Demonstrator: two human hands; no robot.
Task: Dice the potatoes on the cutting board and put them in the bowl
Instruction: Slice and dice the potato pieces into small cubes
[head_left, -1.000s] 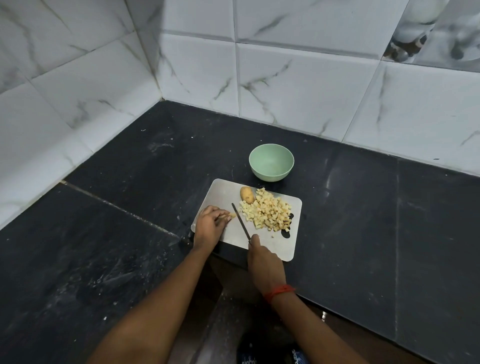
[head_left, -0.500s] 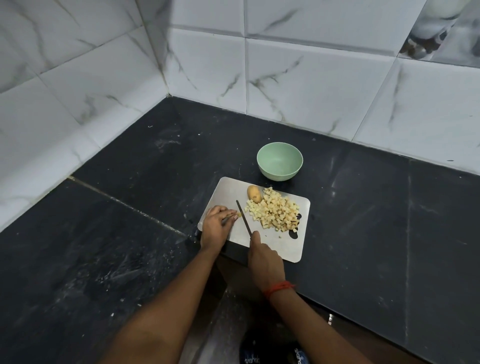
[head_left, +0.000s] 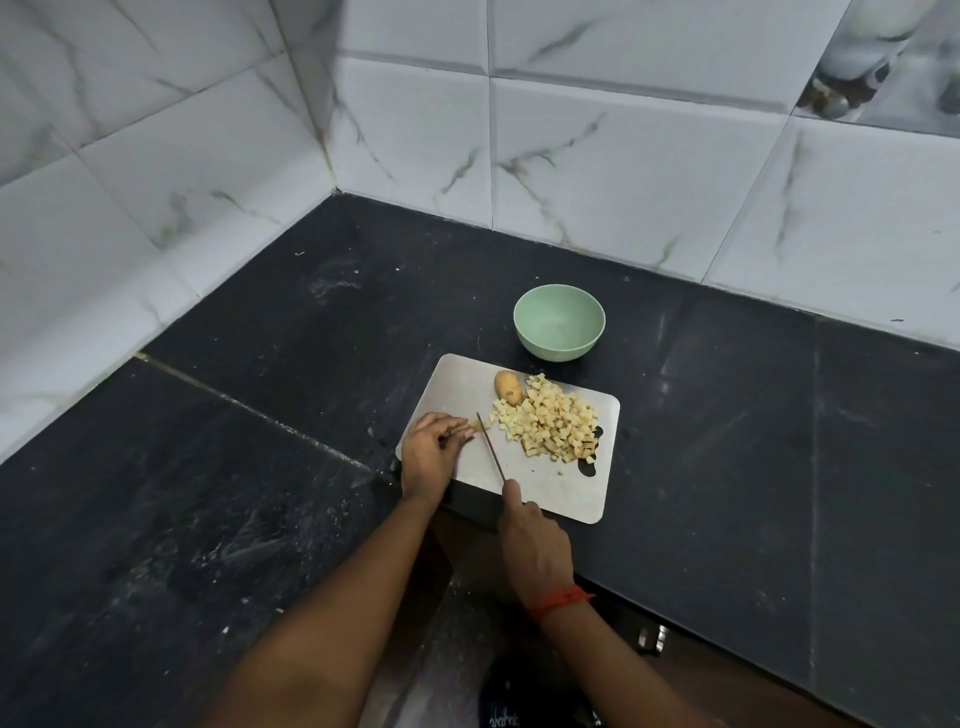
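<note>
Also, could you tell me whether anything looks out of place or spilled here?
Only small things: one potato cube lies apart from the diced pile on the cutting board, near its handle hole.

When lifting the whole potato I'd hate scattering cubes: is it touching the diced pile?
Touching. Head view: the diced pile butts against the whole potato, no board showing between.

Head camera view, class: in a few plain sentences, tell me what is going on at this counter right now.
A person is dicing potato on the cutting board. The right hand grips a knife, and the left hand pinches a small potato piece beside the blade. A pile of diced potato lies on the board, with one uncut potato next to it. The green bowl behind the board is empty.
</note>
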